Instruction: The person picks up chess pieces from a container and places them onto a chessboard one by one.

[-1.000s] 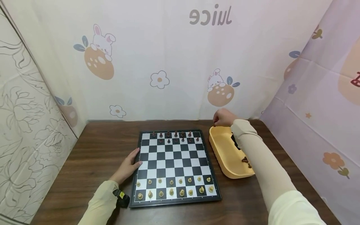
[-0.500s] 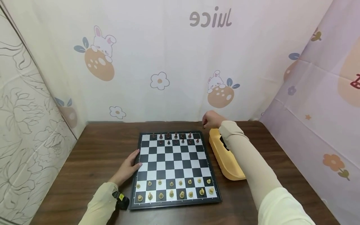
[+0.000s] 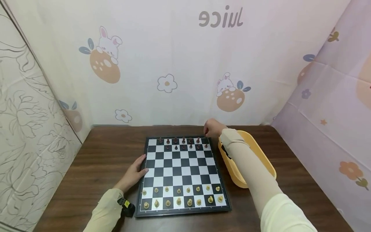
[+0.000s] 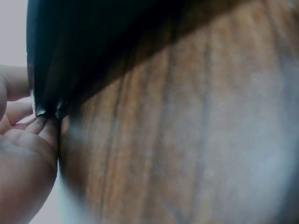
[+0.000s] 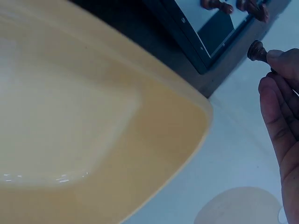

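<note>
A black-and-white chessboard (image 3: 176,172) lies on the brown table. Over its left edge rests my left hand (image 3: 133,174), thumb on top; in the left wrist view the fingers (image 4: 42,130) meet the board's dark edge. My right hand (image 3: 214,129) is just beyond the board's far right corner. Between its thumb and fingers it pinches a dark brown chess piece (image 5: 257,51), base outward, the top hidden by the fingers. Several dark red chess pieces (image 3: 183,140) stand in two rows on the far side. Two rows of cream chess pieces (image 3: 189,202) line the near side.
A yellow plastic tray (image 3: 268,164) stands right of the board, partly under the right forearm. A patterned curtain (image 3: 145,64) hangs behind the table's far edge (image 3: 116,129). A black wrist device (image 3: 127,207) sits beside the board's near left corner.
My right hand has moved left from above the tray's far end to the board's far right corner, carrying the dark piece. The left hand stays at the board's left edge.
</note>
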